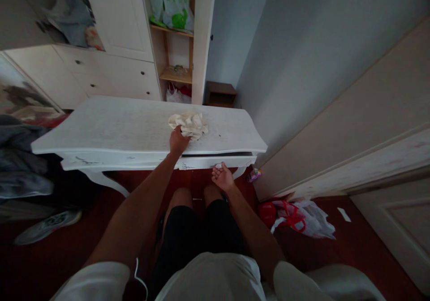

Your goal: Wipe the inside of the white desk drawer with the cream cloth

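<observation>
White table (pixel 117 122); crumpled cream cloth (pixel 195 124), few dark specks (pixel 220 135) on top.

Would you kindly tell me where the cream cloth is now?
In the head view, the cream cloth lies on the right half of the white table, touching the left hand.

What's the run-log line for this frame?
left hand: on crumpled cloth | right hand: palm up, at drawer handle | drawer: slightly open | cloth: atop white table

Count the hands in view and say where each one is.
2. The left hand is at the near edge of the cloth on the desk; the right hand is at the front of the slightly open drawer.
</observation>
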`<action>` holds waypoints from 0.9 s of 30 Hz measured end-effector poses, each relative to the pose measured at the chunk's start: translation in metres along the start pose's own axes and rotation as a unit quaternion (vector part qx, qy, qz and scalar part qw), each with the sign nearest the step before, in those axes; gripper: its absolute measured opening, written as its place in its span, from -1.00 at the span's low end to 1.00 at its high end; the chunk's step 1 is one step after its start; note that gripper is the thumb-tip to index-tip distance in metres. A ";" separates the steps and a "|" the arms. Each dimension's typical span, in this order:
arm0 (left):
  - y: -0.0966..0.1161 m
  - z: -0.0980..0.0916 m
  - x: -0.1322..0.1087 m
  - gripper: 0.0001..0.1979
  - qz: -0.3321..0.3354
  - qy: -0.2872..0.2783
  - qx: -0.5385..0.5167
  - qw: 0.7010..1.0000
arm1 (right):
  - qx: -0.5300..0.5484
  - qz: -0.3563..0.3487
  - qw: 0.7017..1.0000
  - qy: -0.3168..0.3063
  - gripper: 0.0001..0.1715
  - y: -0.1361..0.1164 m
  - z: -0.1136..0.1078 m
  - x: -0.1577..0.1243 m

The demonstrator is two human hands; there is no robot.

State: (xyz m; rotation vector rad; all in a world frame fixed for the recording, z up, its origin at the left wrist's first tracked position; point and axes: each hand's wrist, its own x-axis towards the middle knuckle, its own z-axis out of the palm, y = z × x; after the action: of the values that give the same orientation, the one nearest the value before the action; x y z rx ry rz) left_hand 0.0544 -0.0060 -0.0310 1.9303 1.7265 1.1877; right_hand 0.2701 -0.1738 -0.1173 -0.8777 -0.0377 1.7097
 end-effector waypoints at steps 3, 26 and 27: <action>0.000 0.000 0.000 -0.49 0.002 0.002 0.000 1.000 | 0.007 -0.002 1.000 -0.003 -0.54 0.008 -0.009 -0.015; 0.005 -0.003 -0.003 -0.54 -0.014 0.003 -0.007 1.000 | -0.005 -0.069 0.997 0.025 -0.62 0.061 -0.034 -0.083; 0.005 -0.003 -0.003 -0.52 -0.013 0.001 -0.007 1.000 | 0.006 -0.075 0.997 0.029 -0.64 0.059 -0.035 -0.084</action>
State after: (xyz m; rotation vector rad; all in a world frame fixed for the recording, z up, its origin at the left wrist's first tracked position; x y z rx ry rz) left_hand 0.0561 -0.0107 -0.0265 1.8929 1.7360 1.1901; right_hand 0.2469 -0.2798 -0.1249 -0.8935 -0.0533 1.5421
